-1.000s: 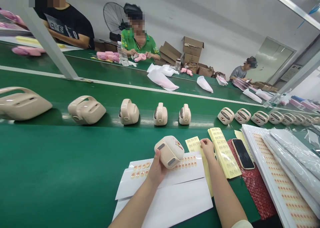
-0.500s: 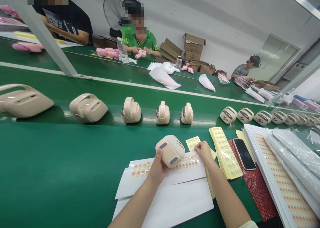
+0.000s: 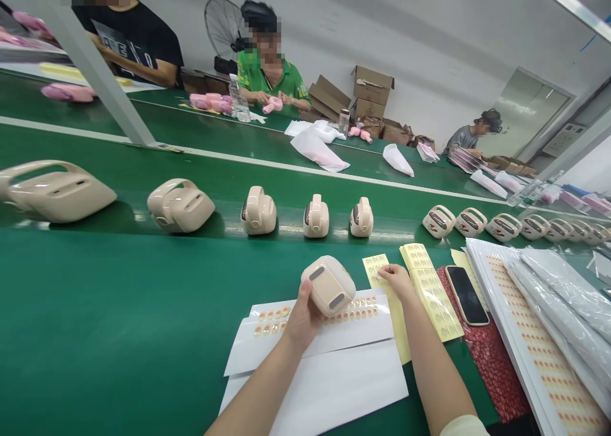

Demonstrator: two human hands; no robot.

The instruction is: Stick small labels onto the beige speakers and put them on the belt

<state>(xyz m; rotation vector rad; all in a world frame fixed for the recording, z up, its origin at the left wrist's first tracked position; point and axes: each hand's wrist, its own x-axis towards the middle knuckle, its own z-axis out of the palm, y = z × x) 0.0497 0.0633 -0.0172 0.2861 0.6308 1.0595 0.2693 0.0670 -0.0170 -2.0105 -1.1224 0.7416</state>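
My left hand [image 3: 304, 318] grips a rounded beige appliance [image 3: 331, 286]. Its underside, with two grey strips, faces up and toward me. To the right, my right hand [image 3: 398, 280] has thumb and fingers pinched at the upper part of a yellow sticker sheet [image 3: 397, 321]. Whether a single sticker is between the fingertips is too small to tell. Below the appliance lie white sheets [image 3: 353, 375] with rows of small orange-and-gold stickers, partly hidden by my left hand and the appliance.
A row of beige handled appliances [image 3: 316, 217] stands along the green belt ahead. At right lie a folded yellow sticker stack [image 3: 432, 296], a phone [image 3: 466, 296] on red bubble wrap [image 3: 496, 372], and large sticker sheets [image 3: 548, 334]. Several co-workers sit beyond, one handling a pink item [image 3: 273, 105].
The yellow sticker sheet has shifted and straightened along with my right hand, which moved slightly up and right. The appliance in my left hand has tilted, showing less of its printed side.
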